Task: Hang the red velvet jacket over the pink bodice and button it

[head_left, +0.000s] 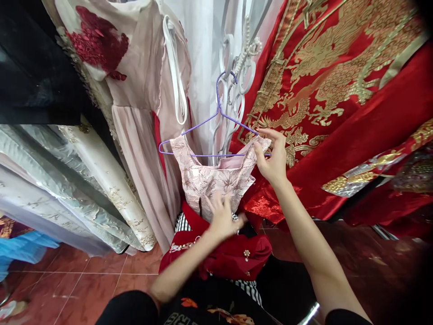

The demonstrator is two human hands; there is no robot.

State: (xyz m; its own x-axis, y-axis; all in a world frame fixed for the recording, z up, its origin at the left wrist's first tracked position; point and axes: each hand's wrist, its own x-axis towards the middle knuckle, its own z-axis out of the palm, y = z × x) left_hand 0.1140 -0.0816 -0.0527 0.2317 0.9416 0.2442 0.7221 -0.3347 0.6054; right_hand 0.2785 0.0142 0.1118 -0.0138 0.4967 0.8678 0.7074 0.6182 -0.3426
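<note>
A pale pink floral dress top (219,178) hangs by its shoulder straps on a purple hanger (219,113) in front of me. My right hand (273,155) pinches the right shoulder strap at that end of the hanger, thumb in front and fingers behind. Against the lower front of the bodice lies my left hand (223,221), its fingers spread and slightly blurred. Below the pink top, dark red velvet cloth (216,253) with pale beaded ornaments and black-and-white striped fabric covers my lap. What joins these pieces is hidden behind my left hand and forearm.
A blush gown (142,90) with a deep red appliqué hangs at the left, beside pale embroidered gowns (84,167). White scrolled metalwork (237,85) stands behind the hanger. Red garments with gold dragon embroidery (304,90) fill the right. Reddish tiles (84,280) cover the floor.
</note>
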